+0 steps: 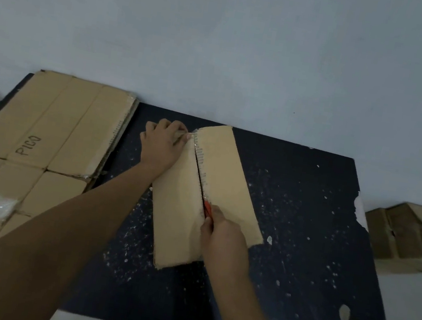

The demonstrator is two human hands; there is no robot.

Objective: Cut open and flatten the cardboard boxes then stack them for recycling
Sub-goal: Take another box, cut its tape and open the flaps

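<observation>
Left hand (161,145) pressed on the far end of the box (207,197), fingers curled over its edge at the taped seam (201,170). Right hand (224,240) gripped an orange cutter (207,208), blade in the seam near its midpoint. Box lay at centre of the dark table (303,228); flattened stack (44,135) at 9 o'clock, uncut box (411,239) at 3 o'clock. Judgement: cardboard light, stiff, prone to sliding; hold flat at the far end, clear of the blade line.
</observation>
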